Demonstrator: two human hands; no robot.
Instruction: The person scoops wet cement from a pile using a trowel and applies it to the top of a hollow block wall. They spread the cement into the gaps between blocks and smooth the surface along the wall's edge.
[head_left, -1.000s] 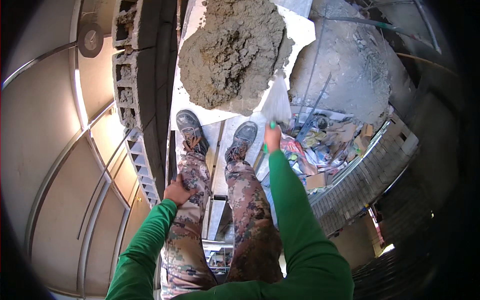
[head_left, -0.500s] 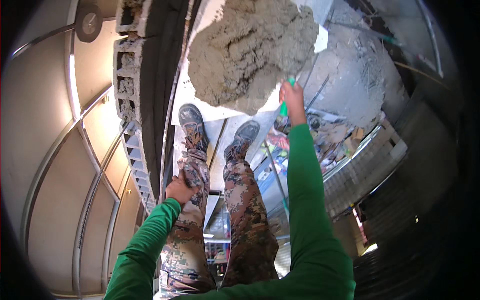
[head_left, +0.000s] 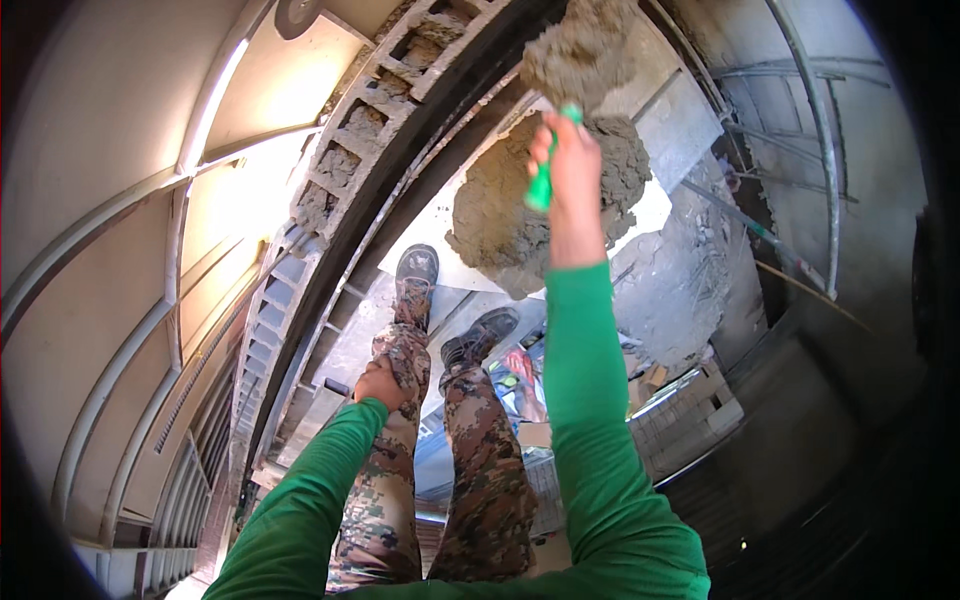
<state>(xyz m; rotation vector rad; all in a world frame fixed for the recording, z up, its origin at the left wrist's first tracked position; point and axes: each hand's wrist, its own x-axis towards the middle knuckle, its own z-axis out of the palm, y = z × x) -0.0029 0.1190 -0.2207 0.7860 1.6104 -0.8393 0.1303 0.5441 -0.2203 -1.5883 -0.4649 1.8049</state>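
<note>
My right hand (head_left: pixel 575 165) is wrapped round the green handle of a trowel (head_left: pixel 539 190). A thick lump of wet grey mortar (head_left: pixel 580 55) covers the trowel's far end, hiding the blade. Below it a larger mortar pile (head_left: pixel 495 205) lies on a pale board (head_left: pixel 655 208); the raised trowel and my hand hide part of the pile. My left hand (head_left: pixel 380 385) rests on my left leg near the knee, fingers spread over the camouflage trousers and holding no tool.
A hollow concrete block wall (head_left: pixel 335 165), some cavities filled with mortar, runs along the left. My boots (head_left: pixel 416 268) stand on metal planking. Metal bars (head_left: pixel 825 200) rise at the right. Blocks (head_left: pixel 690 420) and assorted scraps (head_left: pixel 520 385) lie lower down.
My right hand has lifted the trowel up and forward with a lump of mortar on it. The view has turned, showing more wall at the upper left. My left hand stays on the leg.
</note>
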